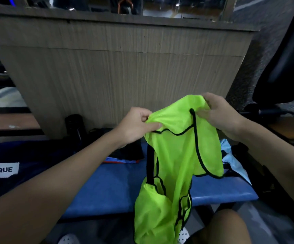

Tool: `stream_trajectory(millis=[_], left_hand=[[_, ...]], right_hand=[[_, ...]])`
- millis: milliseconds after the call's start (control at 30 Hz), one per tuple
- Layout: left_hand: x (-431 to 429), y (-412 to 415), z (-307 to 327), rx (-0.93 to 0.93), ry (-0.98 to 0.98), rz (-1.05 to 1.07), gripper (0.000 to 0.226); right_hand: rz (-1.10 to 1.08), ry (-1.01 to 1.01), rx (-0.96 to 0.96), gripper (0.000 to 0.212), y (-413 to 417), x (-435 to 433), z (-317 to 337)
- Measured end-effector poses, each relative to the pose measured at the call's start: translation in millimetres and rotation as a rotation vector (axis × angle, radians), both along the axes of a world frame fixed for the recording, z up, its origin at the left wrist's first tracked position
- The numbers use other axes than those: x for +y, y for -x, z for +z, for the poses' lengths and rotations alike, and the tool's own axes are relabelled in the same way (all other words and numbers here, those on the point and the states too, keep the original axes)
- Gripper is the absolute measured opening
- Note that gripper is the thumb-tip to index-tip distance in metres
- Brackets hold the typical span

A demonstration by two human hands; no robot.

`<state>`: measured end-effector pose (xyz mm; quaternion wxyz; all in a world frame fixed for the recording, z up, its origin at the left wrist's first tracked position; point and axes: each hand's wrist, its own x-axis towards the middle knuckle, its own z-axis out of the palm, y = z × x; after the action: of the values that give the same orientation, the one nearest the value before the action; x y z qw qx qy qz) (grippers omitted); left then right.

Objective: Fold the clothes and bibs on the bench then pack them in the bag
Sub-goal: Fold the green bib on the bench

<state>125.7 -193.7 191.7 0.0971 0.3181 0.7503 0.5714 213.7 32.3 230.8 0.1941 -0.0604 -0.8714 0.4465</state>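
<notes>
A neon green bib (174,166) with black trim hangs above the blue bench (111,184), its lower end dangling past the bench's front edge. My left hand (135,125) pinches the bib's upper left edge. My right hand (218,113) grips its upper right part by the black-trimmed strap. A navy bag (19,162) with a white "LVQUE" label lies at the left end of the bench. Dark clothes (130,152) lie behind my left wrist, and a light blue garment (234,161) sits at the right, partly hidden by the bib.
A wooden panel (118,67) rises right behind the bench. A black bottle (75,125) stands at its foot. A dark chair (283,64) is at the upper right. My knee (225,228) and white perforated shoes (68,239) show below.
</notes>
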Motion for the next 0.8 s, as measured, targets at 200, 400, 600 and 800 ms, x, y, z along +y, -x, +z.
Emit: stream_trajectory(millis=[200, 400, 600, 800], left_hand=[[19, -14, 36, 0.202, 0.047, 0.089, 0.013], [3, -17, 28, 0.044, -0.016, -0.038, 0.028], [-19, 1, -35, -0.109, 0.184, -0.282, 0.024], [-5, 7, -59, -0.030, 0.129, -0.252, 0.016]], right_hand=[[0.327, -0.134, -0.188, 0.082, -2, -24, -1], [0.282, -0.126, 0.009, 0.009, 0, -35, 1], [0.291, -0.014, 0.146, 0.021, 0, -31, 12], [0.320, 0.042, 0.172, 0.024, 0, -26, 19]])
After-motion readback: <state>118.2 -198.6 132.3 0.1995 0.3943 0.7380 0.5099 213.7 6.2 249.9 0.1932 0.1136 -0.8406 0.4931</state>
